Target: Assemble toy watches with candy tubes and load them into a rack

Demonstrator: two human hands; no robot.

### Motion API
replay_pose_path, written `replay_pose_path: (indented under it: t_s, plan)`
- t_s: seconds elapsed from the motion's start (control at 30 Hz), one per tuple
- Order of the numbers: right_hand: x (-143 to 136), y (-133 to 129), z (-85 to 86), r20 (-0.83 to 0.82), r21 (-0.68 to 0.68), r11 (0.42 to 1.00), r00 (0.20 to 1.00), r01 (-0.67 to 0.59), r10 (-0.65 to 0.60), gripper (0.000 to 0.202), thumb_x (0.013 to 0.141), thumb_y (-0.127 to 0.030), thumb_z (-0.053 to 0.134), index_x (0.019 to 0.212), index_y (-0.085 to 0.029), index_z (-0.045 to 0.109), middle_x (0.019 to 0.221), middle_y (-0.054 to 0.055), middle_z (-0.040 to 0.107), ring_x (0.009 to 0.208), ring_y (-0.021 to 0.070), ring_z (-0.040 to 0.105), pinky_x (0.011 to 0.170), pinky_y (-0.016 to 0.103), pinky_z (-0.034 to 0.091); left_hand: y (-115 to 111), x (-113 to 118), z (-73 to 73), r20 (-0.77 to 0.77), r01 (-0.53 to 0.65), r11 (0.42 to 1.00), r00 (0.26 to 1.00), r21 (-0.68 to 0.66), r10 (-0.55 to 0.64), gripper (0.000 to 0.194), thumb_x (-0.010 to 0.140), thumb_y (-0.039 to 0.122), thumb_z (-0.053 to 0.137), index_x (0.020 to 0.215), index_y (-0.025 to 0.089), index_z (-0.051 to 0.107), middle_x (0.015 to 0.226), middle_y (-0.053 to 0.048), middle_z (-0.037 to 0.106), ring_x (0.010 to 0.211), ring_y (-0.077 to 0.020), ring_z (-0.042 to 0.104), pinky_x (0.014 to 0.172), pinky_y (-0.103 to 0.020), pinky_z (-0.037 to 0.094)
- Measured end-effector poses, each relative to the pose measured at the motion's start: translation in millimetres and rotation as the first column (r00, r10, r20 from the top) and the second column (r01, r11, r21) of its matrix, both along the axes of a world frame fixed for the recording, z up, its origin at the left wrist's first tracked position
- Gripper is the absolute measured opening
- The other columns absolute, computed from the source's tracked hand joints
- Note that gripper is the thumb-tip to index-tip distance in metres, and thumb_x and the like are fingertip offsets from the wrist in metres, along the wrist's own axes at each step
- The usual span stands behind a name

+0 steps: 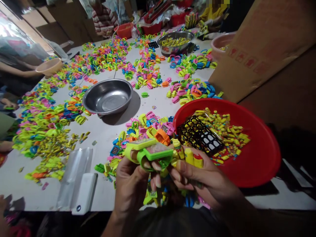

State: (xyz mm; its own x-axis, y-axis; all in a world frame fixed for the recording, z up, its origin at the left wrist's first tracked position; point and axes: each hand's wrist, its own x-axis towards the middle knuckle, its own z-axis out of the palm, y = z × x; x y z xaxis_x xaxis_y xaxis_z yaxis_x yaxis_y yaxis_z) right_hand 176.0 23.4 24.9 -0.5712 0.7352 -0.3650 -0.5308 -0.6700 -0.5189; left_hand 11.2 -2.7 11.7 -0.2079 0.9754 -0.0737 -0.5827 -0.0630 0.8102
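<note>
My left hand (pixel 130 181) is closed around plastic toy watches, a green one (pixel 159 152) in front and a yellow one (pixel 140 144) behind it. My right hand (pixel 204 174) pinches several small yellow printed packets (pixel 189 157) close beside the green toy watch. Its fingertips nearly meet those of my left hand, and I cannot tell whether they touch. Beneath and beyond both hands lies a pile of pink, blue, yellow and orange toy watches (pixel 150 121). To the right, a red basin (pixel 261 158) holds many yellow packets (pixel 232 128) and a black plastic grid (pixel 199 135).
A steel bowl (pixel 108 98) stands mid-table. At left are a white device (pixel 85 192), a clear plastic bag (pixel 74 174) and heaped toy watches (pixel 49 115). A cardboard box (pixel 259 42) rises at right. Other people (pixel 105 19) sit around the table.
</note>
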Motion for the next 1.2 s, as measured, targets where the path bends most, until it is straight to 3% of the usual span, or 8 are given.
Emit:
replay_pose_path:
  t_s: [0.17, 0.33, 0.5, 0.7, 0.83, 1.0, 1.1, 1.2]
  plan:
    - [1.9, 0.5, 7.9, 0.075, -0.042, 0.999, 0.997, 0.029, -0.026, 0.05, 0.067, -0.038, 0.104, 0.101, -0.017, 0.075, 0.065, -0.003, 0.064, 0.056, 0.0046, 0.05, 0.052, 0.015, 0.029, 1.3, -0.4, 1.6, -0.057, -0.01, 1.0, 0.998, 0.029, 0.012, 0.017, 0.077, 0.034, 0.095, 0.082, 0.024, 0.082, 0.066, 0.005, 0.074, 0.042, -0.0041, 0.058, 0.037, -0.008, 0.047]
    - [1.6, -5.1, 2.6, 0.02, -0.029, 0.998, 0.998, 0.055, -0.055, 0.047, 0.071, -0.039, 0.101, 0.109, -0.023, 0.079, 0.07, -0.002, 0.068, 0.064, 0.0093, 0.059, 0.06, 0.019, 0.043, 1.7, 0.8, 0.9, -0.069, -0.05, 0.999, 0.996, -0.003, 0.05, 0.021, 0.074, 0.037, 0.096, 0.081, 0.024, 0.081, 0.064, 0.004, 0.072, 0.036, -0.002, 0.049, 0.035, -0.008, 0.044]
    - [6.0, -5.0, -0.5, 0.042, -0.011, 1.0, 0.999, 0.015, -0.014, 0.044, 0.074, -0.043, 0.099, 0.107, -0.022, 0.078, 0.071, -0.003, 0.068, 0.071, 0.0084, 0.064, 0.069, 0.017, 0.048, -2.4, -3.8, -3.2, -0.094, 0.0, 1.0, 0.996, -0.006, -0.001, 0.017, 0.076, 0.036, 0.095, 0.082, 0.026, 0.082, 0.063, 0.004, 0.069, 0.04, -0.0042, 0.052, 0.035, -0.009, 0.045]
    - [4.6, -6.6, -9.8, 0.203, 0.116, 0.993, 0.977, 0.036, -0.059, 0.05, 0.075, -0.046, 0.097, 0.117, -0.028, 0.077, 0.121, 0.005, 0.078, 0.121, 0.0268, 0.069, 0.107, 0.039, 0.051, -1.2, -1.8, -2.8, -0.06, 0.095, 0.995, 0.994, -0.013, -0.096, 0.015, 0.081, 0.039, 0.091, 0.085, 0.027, 0.083, 0.06, 0.004, 0.067, 0.036, -0.0024, 0.052, 0.037, -0.007, 0.043]
    - [3.3, -6.2, -26.2, 0.548, 0.318, 0.946, 0.803, 0.062, -0.236, 0.068, 0.075, -0.062, 0.091, 0.13, -0.026, 0.073, 0.138, 0.01, 0.072, 0.132, 0.0337, 0.063, 0.11, 0.043, 0.051, 0.6, -6.1, -12.9, -0.099, 0.056, 0.998, 0.993, -0.034, -0.059, 0.015, 0.081, 0.035, 0.091, 0.085, 0.024, 0.083, 0.065, 0.002, 0.07, 0.047, -0.0053, 0.061, 0.047, -0.01, 0.051]
    - [7.4, 9.8, -30.7, 0.724, 0.566, 0.805, 0.573, -0.176, -0.383, 0.043, 0.102, -0.062, 0.058, 0.109, -0.024, 0.075, 0.102, 0.008, 0.078, 0.101, 0.027, 0.072, 0.09, 0.036, 0.054, 6.1, -24.1, -21.6, -0.329, -0.017, 0.993, 0.944, -0.114, -0.022, 0.02, 0.09, 0.038, 0.083, 0.098, 0.021, 0.082, 0.075, -0.002, 0.073, 0.061, -0.0114, 0.066, 0.062, -0.019, 0.057]
    - [12.6, 19.8, -27.5, 0.708, 0.677, 0.704, 0.451, -0.215, -0.543, 0.035, 0.105, -0.052, 0.053, 0.097, -0.023, 0.072, 0.097, 0.007, 0.075, 0.094, 0.0257, 0.07, 0.084, 0.034, 0.049, 12.4, -35.8, -14.8, -0.574, 0.002, 0.981, 0.811, -0.192, -0.114, 0.031, 0.093, 0.046, 0.078, 0.085, 0.016, 0.079, 0.07, -0.003, 0.069, 0.061, -0.0124, 0.062, 0.058, -0.019, 0.051]
    - [17.0, 21.8, -26.0, 0.737, 0.659, 0.709, 0.408, -0.253, -0.539, 0.034, 0.108, -0.049, 0.051, 0.099, -0.023, 0.07, 0.103, 0.008, 0.075, 0.099, 0.0269, 0.069, 0.086, 0.035, 0.046, 15.5, -43.9, -4.5, -0.757, -0.078, 0.99, 0.652, -0.115, -0.037, 0.036, 0.095, 0.047, 0.075, 0.077, 0.017, 0.076, 0.067, -0.002, 0.062, 0.062, -0.0114, 0.057, 0.059, -0.018, 0.046]
